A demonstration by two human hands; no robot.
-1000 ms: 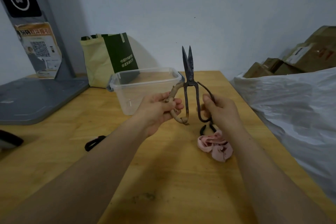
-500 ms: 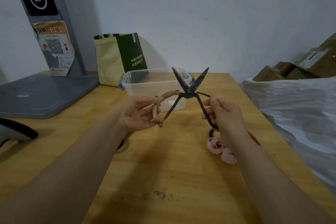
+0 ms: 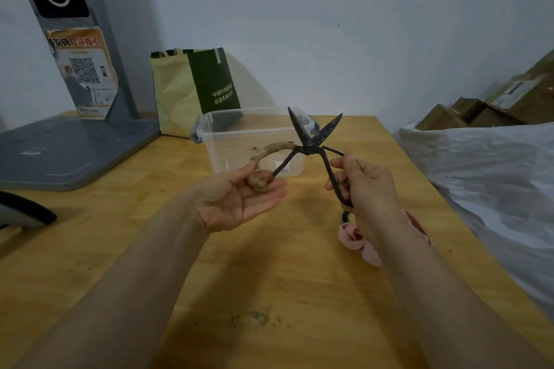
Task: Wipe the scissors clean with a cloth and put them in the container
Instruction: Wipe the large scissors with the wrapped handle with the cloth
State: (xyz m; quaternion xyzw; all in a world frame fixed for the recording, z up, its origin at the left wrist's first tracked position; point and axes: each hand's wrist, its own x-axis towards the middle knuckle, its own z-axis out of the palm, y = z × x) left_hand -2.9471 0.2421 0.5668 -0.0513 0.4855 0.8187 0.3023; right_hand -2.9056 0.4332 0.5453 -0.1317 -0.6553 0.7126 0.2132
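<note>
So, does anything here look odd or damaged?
Yes: the scissors are mismatched. The handle loop in the left hand is wrapped in frayed tan binding, the other is bare dark metal. Some dark specks also mark the table nearer the camera.

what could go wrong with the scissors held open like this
The scissors blades are spread wide, so wiping them could nick a finger. The left hand pinches the wrapped handle with its thumb, fingers flat, so it may slip. The pink cloth lies under the wrist of the right hand, awkward to grab.
</note>
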